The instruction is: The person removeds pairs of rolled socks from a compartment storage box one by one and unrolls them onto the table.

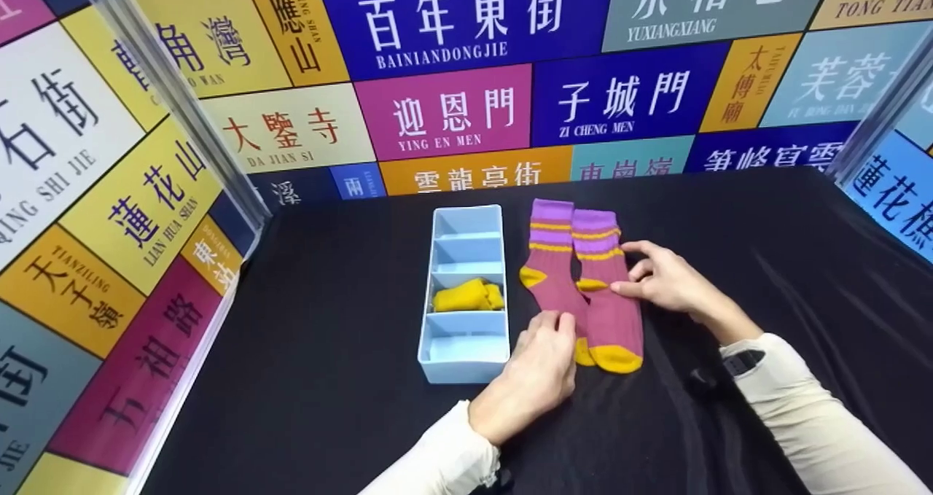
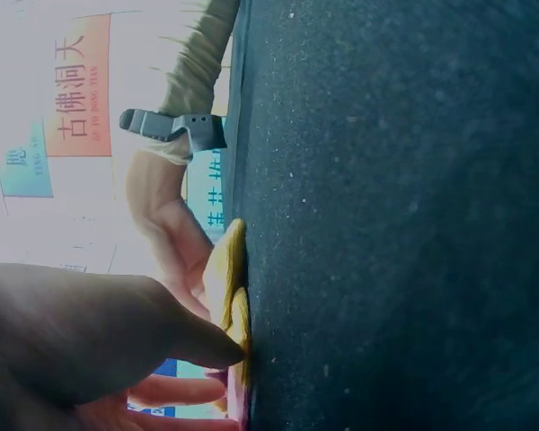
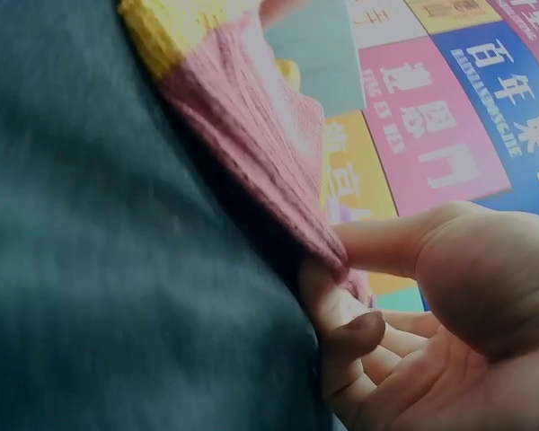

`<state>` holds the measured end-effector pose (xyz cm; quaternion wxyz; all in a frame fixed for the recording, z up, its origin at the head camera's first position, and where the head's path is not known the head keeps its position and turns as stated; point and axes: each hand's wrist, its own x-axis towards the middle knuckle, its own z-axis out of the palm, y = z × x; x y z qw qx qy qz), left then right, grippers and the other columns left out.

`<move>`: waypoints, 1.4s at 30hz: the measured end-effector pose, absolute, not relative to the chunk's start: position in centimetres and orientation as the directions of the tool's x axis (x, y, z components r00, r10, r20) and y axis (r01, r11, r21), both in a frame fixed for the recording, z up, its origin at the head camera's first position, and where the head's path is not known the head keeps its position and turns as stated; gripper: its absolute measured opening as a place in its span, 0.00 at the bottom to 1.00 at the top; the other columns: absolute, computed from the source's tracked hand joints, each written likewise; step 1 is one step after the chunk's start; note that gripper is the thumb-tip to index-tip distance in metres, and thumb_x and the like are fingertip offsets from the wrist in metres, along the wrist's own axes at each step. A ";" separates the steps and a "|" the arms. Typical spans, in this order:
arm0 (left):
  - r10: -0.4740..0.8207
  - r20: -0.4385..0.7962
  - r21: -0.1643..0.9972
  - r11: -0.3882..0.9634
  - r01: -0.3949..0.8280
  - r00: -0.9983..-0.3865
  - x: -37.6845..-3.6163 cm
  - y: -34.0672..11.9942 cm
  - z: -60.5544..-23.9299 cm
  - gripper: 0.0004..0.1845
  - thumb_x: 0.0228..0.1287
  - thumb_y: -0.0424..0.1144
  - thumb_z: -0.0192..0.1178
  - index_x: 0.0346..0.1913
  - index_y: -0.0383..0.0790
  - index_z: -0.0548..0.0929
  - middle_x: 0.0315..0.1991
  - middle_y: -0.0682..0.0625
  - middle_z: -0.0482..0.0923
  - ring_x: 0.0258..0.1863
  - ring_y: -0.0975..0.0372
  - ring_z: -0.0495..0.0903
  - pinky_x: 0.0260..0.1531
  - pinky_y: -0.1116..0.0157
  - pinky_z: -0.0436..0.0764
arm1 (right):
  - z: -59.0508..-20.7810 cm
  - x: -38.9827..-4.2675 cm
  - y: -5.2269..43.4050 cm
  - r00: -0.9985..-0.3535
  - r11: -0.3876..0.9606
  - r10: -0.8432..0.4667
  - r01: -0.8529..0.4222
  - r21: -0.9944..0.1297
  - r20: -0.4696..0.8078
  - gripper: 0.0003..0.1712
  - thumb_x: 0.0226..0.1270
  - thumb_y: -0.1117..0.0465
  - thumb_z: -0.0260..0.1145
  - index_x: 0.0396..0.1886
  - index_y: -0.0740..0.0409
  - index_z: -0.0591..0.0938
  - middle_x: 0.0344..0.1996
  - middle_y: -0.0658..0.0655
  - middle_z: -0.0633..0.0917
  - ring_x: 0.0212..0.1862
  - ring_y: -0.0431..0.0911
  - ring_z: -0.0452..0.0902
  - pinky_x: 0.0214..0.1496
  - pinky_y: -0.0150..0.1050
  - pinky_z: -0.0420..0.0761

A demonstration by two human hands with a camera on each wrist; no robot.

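Note:
Two pink socks with purple cuffs and yellow toes lie side by side on the black cloth. My left hand (image 1: 550,327) pinches the toe end of the left sock (image 1: 552,276); in the left wrist view its fingertip (image 2: 234,348) sits on the yellow toe (image 2: 226,269). My right hand (image 1: 627,285) holds the right sock (image 1: 611,324) at its right edge, about mid-length. The right wrist view shows thumb and fingers (image 3: 341,269) pinching the pink knit (image 3: 251,135) and lifting its edge a little off the cloth.
A light blue divided tray (image 1: 463,372) stands left of the socks; its third compartment holds a rolled yellow pair (image 1: 466,296), the others show nothing. Sign-printed walls (image 1: 452,116) close in the back and both sides. Black cloth (image 1: 765,262) spreads to the right.

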<state>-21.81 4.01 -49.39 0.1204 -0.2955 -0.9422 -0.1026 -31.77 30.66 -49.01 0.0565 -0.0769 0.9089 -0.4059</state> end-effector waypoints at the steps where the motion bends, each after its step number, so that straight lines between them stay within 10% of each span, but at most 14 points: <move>1: 0.542 0.289 0.108 0.801 0.589 -0.789 -21.8 4.0 -49.4 0.15 0.67 0.42 0.70 0.49 0.40 0.79 0.47 0.46 0.82 0.49 0.55 0.83 0.49 0.60 0.88 | -49.0 -31.8 30.9 -0.981 0.650 -0.189 -0.084 -0.755 -0.053 0.48 0.67 0.54 0.81 0.79 0.67 0.68 0.34 0.57 0.90 0.34 0.41 0.81 0.40 0.31 0.76; 21: 0.677 0.313 0.096 0.675 0.731 -0.666 -22.2 4.1 -49.5 0.03 0.69 0.39 0.69 0.41 0.53 0.90 0.46 0.55 0.87 0.48 0.58 0.84 0.46 0.64 0.86 | -48.5 -34.8 30.5 -0.990 0.656 -0.139 -0.067 -0.751 -0.034 0.29 0.77 0.48 0.72 0.70 0.58 0.82 0.58 0.66 0.87 0.45 0.49 0.85 0.40 0.30 0.83; 34: 0.696 0.271 0.098 0.667 0.738 -0.665 -22.2 4.0 -48.9 0.08 0.70 0.42 0.70 0.49 0.50 0.91 0.50 0.53 0.87 0.50 0.58 0.84 0.55 0.66 0.85 | -49.5 -35.1 31.2 -0.997 0.657 -0.074 -0.044 -0.752 -0.007 0.42 0.75 0.48 0.74 0.79 0.64 0.71 0.67 0.70 0.81 0.58 0.58 0.82 0.45 0.25 0.77; 42: 0.654 0.298 0.309 0.623 0.719 -0.695 -23.0 3.1 -47.3 0.10 0.74 0.41 0.67 0.53 0.44 0.90 0.49 0.51 0.87 0.46 0.60 0.86 0.52 0.70 0.86 | -49.6 -34.7 30.7 -0.983 0.752 -0.100 -0.176 -0.635 0.154 0.33 0.71 0.56 0.76 0.70 0.67 0.78 0.62 0.74 0.76 0.60 0.66 0.78 0.61 0.55 0.77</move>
